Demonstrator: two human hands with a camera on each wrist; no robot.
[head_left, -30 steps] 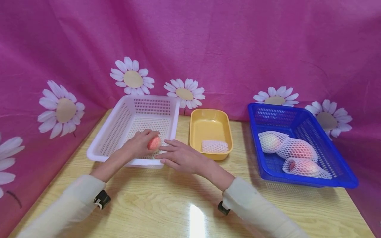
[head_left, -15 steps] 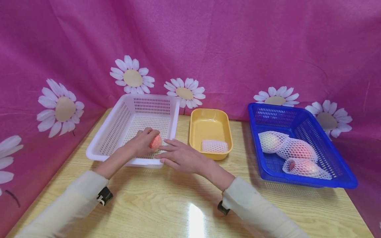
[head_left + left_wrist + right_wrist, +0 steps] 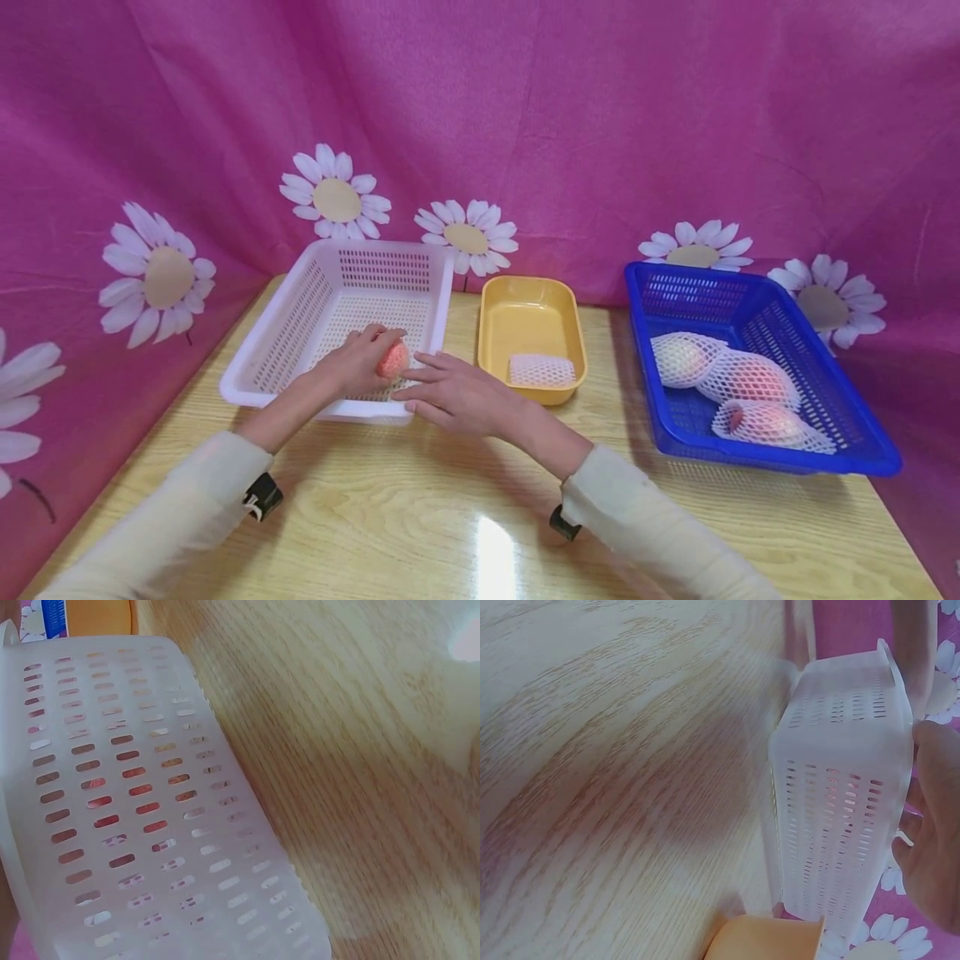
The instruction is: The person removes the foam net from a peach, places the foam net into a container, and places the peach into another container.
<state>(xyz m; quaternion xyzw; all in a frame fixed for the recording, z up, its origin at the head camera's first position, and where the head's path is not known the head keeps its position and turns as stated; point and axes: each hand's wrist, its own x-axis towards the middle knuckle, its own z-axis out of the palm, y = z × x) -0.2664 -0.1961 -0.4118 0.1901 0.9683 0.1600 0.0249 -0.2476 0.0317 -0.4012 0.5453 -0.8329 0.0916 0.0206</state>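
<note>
Inside the white basket (image 3: 341, 407), near its front right corner, my left hand (image 3: 356, 365) holds a pinkish-red peach (image 3: 393, 360). Its fingers curl over the fruit from the left and above, and the thumb is hidden. Slits in the basket wall (image 3: 142, 787) show patches of red in the left wrist view, but that hand is mostly out of sight there. My right hand (image 3: 461, 396) hovers at the basket's right front corner with fingers spread and fairly straight, tips close to the peach. Whether they touch the rim or the fruit, I cannot tell.
A yellow tray (image 3: 525, 321) stands right of the white basket, with a white foam net sleeve (image 3: 542, 370) inside. Farther right, a blue basket (image 3: 750, 458) holds three netted fruits (image 3: 753, 379). Behind the wooden table (image 3: 390, 517) hangs a magenta flowered cloth (image 3: 570, 150).
My left hand and the peach have shifted slightly to the right inside the white basket. My right hand stays practically where it was.
</note>
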